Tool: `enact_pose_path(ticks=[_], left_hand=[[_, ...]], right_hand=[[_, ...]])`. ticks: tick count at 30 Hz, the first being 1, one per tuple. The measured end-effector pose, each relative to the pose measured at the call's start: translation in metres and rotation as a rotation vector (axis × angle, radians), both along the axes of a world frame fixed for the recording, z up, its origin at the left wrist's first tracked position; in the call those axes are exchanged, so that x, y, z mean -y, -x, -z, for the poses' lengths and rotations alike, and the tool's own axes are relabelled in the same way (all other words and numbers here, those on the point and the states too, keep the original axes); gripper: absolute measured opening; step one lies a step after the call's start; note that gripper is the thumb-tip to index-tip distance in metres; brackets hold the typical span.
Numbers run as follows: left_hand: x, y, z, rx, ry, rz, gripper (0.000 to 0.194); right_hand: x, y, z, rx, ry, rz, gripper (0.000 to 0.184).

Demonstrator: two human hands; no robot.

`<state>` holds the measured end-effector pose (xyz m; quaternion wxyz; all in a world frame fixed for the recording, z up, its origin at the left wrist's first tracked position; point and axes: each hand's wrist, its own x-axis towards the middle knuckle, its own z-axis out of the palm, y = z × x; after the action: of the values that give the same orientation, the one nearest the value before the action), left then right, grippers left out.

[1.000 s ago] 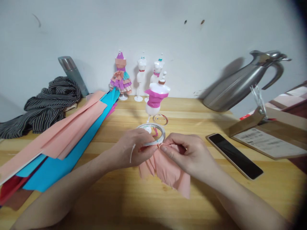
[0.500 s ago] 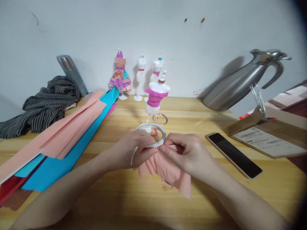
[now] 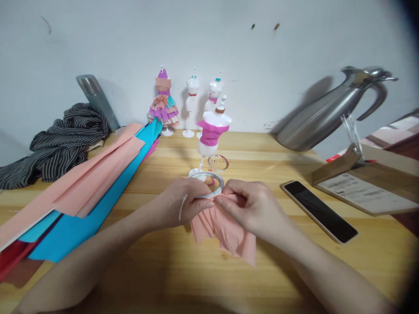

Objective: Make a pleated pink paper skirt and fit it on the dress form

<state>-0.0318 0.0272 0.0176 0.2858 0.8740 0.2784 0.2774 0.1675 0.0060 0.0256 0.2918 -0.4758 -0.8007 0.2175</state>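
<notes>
The left hand (image 3: 188, 200) holds the tape roll (image 3: 220, 184) and pinches the gathered top edge of the pink paper (image 3: 232, 235) just below it. The right hand (image 3: 250, 205) grips the same edge between thumb and fingers, close to the left thumb. The pink paper hangs in pleats from both hands, over the table (image 3: 183, 279). Just beyond the tape roll stands a mannequin (image 3: 214, 120) wrapped in magenta, with a clear ring (image 3: 218, 162) beside its stand. A phone (image 3: 321, 211) lies to the right, and coloured sheets (image 3: 98, 174) fan out on the left.
</notes>
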Motion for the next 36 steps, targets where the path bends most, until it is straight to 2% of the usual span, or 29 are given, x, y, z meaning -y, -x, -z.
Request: enact_pose_path(ticks=[6, 8, 13, 17, 19, 21, 24, 25, 27, 28, 30, 32, 35, 36], left_hand=[[0.001, 0.004, -0.009, -0.013, 0.305, 0.039, 0.038], [0.001, 0.003, -0.009, -0.002, 0.389, 0.007, 0.039], [0.0, -0.003, -0.004, -0.002, 0.493, -0.137, 0.031], [-0.001, -0.003, -0.007, -0.039, 0.533, -0.079, 0.036], [-0.001, -0.001, -0.01, -0.034, 0.583, -0.07, 0.039], [-0.002, 0.002, -0.012, 0.007, 0.658, -0.089, 0.039], [-0.006, 0.008, -0.014, 0.141, 0.755, -0.114, 0.037], [-0.007, 0.01, -0.014, 0.188, 0.776, -0.137, 0.036], [-0.011, 0.015, -0.013, 0.26, 0.816, -0.19, 0.033], [-0.013, 0.017, -0.013, 0.286, 0.837, -0.216, 0.031], [-0.016, 0.021, -0.013, 0.325, 0.882, -0.25, 0.028], [-0.018, 0.023, -0.013, 0.349, 0.906, -0.264, 0.025], [-0.019, 0.025, -0.014, 0.356, 0.922, -0.269, 0.025], [-0.019, 0.025, -0.015, 0.354, 0.928, -0.257, 0.026]], right_hand=[[0.0, 0.001, -0.002, 0.017, 0.072, 0.006, 0.031], [0.001, 0.002, -0.001, 0.008, 0.077, 0.013, 0.032], [0.0, 0.003, 0.002, -0.029, 0.125, -0.049, 0.038], [-0.003, -0.002, -0.003, -0.044, 0.255, -0.178, 0.043], [-0.005, -0.007, -0.007, -0.004, 0.258, -0.214, 0.044], [-0.005, -0.012, -0.011, 0.055, 0.165, -0.175, 0.039], [-0.001, -0.018, -0.018, 0.021, -0.206, -0.113, 0.021], [0.001, -0.019, -0.02, 0.0, -0.347, -0.151, 0.021], [0.008, -0.019, -0.025, 0.033, -0.543, -0.337, 0.03], [0.012, -0.017, -0.026, 0.098, -0.588, -0.463, 0.035], [0.017, -0.012, -0.025, 0.222, -0.624, -0.581, 0.03], [0.019, -0.005, -0.018, 0.253, -0.709, -0.57, 0.024], [0.019, 0.0, -0.002, 0.154, -0.897, -0.541, 0.021], [0.019, -0.001, 0.003, 0.122, -0.913, -0.526, 0.02]])
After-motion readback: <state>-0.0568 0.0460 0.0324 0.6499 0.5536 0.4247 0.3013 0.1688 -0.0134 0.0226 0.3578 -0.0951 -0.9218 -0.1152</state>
